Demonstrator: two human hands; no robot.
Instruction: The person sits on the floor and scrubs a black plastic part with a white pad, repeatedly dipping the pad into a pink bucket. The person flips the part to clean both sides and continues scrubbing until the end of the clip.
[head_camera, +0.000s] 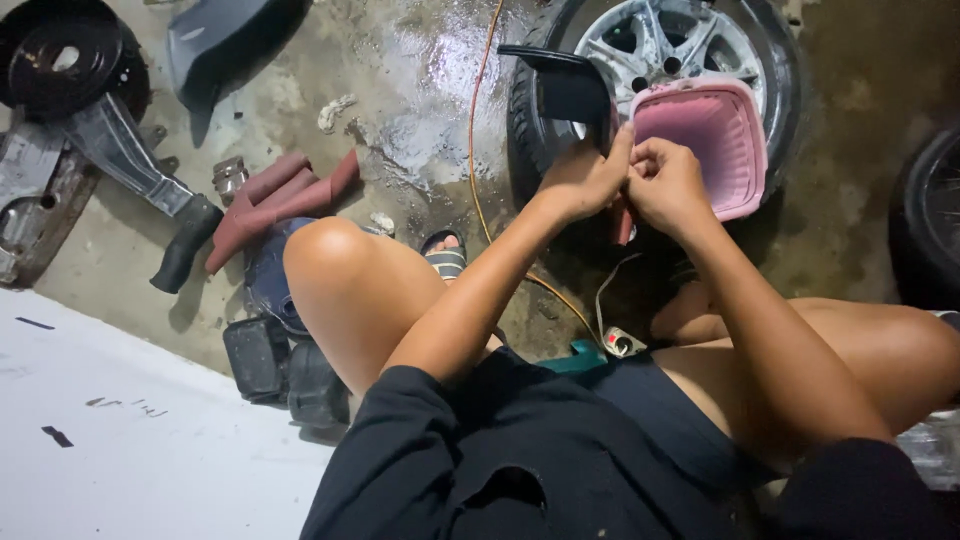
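I am seated low, knees apart, over a wet concrete floor. My left hand (585, 178) and my right hand (664, 182) are held together in front of me, fingers pinched around something small that I cannot make out. Both hands touch a black plastic part (563, 88) and a reddish strip that hangs below them (624, 222). Just behind the hands sits a pink plastic basket (712, 140), resting against a car tyre with a silver alloy wheel (655, 40).
An orange cable (474, 130) runs across the floor past my sandalled foot (444, 256). Dark red hoses (285, 195), black car parts (275, 360) and a brake drum (60, 60) lie at left. A white panel (130, 440) fills the lower left. Another tyre (930, 215) stands at right.
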